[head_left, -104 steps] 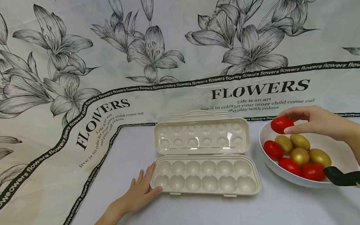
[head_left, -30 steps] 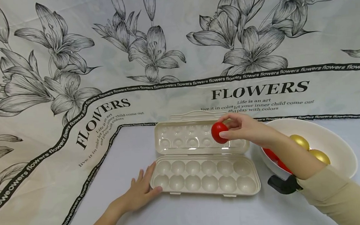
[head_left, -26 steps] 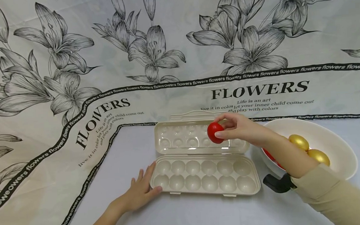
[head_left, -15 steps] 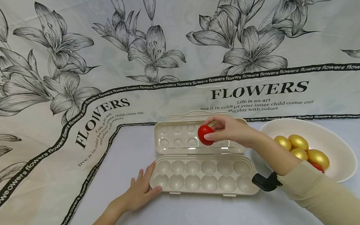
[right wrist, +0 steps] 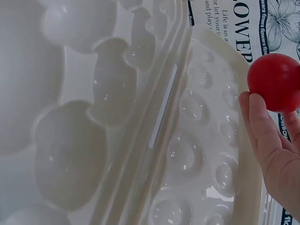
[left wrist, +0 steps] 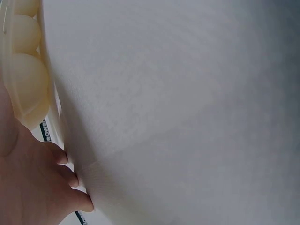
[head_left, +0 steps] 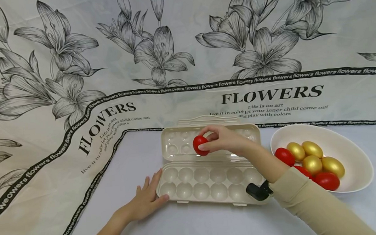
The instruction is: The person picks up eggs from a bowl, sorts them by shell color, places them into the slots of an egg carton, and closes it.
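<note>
Head view: your right sleeve (head_left: 310, 203) covers the bowl's (head_left: 353, 158) near-left rim and part of one red egg (head_left: 303, 171); your black wrist piece (head_left: 258, 191) hides the carton's (head_left: 202, 190) right front corner cup in part. Tabletop's (head_left: 219, 226) near edge cropped. Right wrist view crops your right hand (head_left: 224, 140) and held egg (head_left: 199, 145); left wrist view crops your left hand (head_left: 149, 197).

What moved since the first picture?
The right hand carried the red egg left, from over the white bowl to over the open egg box, and still holds it. The left hand still touches the box's left end; the other eggs stayed in the bowl.
</note>
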Demonstrator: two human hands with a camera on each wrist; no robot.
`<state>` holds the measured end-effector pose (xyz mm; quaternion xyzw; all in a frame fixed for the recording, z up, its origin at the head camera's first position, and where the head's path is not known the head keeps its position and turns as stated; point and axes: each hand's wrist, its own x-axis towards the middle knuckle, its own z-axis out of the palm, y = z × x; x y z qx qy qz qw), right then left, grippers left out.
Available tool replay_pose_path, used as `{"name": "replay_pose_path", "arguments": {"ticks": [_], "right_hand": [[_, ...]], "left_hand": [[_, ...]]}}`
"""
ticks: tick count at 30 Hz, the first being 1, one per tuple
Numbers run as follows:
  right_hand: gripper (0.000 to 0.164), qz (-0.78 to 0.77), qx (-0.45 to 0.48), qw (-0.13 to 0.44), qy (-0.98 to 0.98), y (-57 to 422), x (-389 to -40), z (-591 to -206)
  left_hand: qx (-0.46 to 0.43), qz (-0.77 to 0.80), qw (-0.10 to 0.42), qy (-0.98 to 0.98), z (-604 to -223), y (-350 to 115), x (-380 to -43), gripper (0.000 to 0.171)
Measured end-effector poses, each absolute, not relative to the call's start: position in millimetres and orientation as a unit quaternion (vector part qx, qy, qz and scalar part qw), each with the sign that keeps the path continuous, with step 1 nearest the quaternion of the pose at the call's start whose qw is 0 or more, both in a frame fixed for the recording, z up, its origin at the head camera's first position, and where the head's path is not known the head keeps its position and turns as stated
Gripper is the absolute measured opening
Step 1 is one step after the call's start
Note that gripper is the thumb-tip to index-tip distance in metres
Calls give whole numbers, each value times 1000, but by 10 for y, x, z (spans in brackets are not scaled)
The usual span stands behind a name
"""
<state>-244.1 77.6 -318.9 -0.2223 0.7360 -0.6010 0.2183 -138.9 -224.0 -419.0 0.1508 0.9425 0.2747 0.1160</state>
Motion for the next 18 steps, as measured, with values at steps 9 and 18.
{"name": "replay_pose_path", "arguments": {"ticks": [9,18], "right_hand": [[32,-589,-225,221,744,524,-2450,-3289],[33,-556,-221,238,765,231,-2431,-3405]], "left_hand": [[153,274,117,942,-4168,-2230,-1395,81],[153,280,120,940,-4136,-2215,-1386,80]]}}
